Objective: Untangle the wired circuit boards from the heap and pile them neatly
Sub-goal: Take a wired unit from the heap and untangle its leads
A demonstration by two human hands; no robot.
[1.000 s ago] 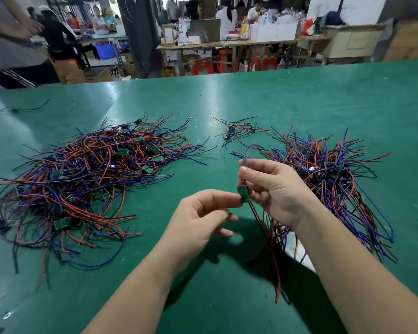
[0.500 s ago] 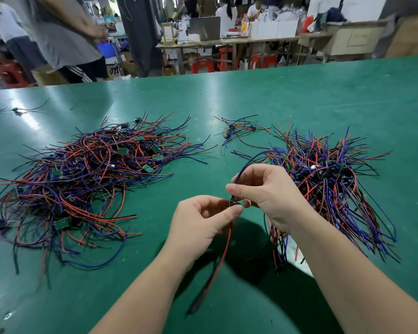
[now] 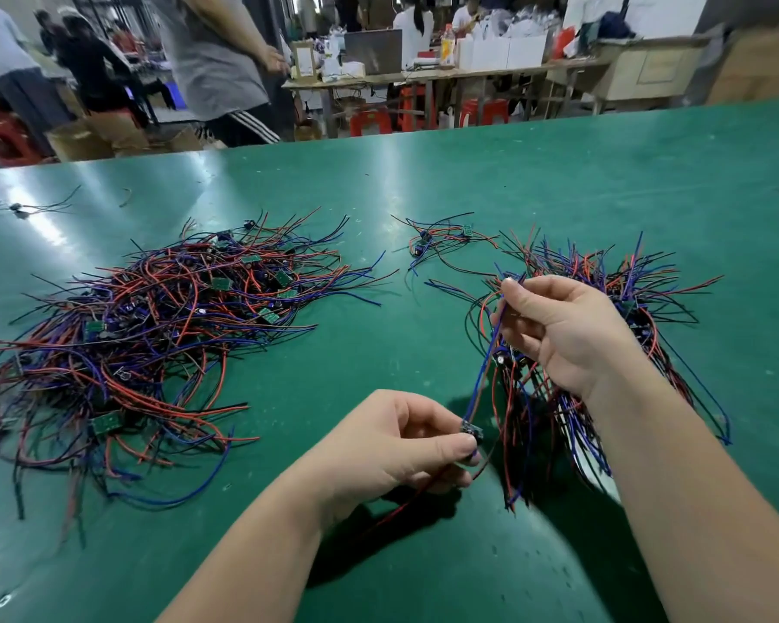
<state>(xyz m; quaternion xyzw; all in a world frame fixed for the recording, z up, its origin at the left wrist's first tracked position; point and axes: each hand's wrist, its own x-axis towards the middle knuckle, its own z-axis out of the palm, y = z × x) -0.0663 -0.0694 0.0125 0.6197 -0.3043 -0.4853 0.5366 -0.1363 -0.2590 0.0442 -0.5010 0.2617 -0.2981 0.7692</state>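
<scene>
far left, near the back edge of the green table (image 3: pixel 423 182): a stray dark wire (image 3: pixel 23 208), lying alone, well apart from everything else.

left of centre: the big heap (image 3: pixel 154 335) of wired circuit boards, red, blue and black leads crossing every way, small green boards showing here and there among them. it lies flat on the table, untouched by either hand.

low centre: left hand (image 3: pixel 392 451), thumb and forefinger pressed together on one small circuit board (image 3: pixel 471 430), other fingers curled beneath. held above the table, between the heap and the right-hand pile. a red lead hangs from it down toward the near edge.

from that board a blue wire (image 3: pixel 486 361) runs up and right, nearly taut, to the right hand.

behind it, toward the back: a small loose cluster (image 3: pixel 441 238) of a few wired boards, on its own between the two larger masses.

right of centre: right hand (image 3: pixel 563 335), raised, thumb and forefinger pinched on the upper end of the blue wire, remaining fingers curled in.

right: the second pile (image 3: pixel 572 263), leads lying roughly one way, partly hidden under the right hand and forearm.

beyond the table: a person in a grey shirt (image 3: pixel 217 60) at left, a cluttered workbench (image 3: pixel 446 76) with red stools (image 3: pixel 369 121) under it.
</scene>
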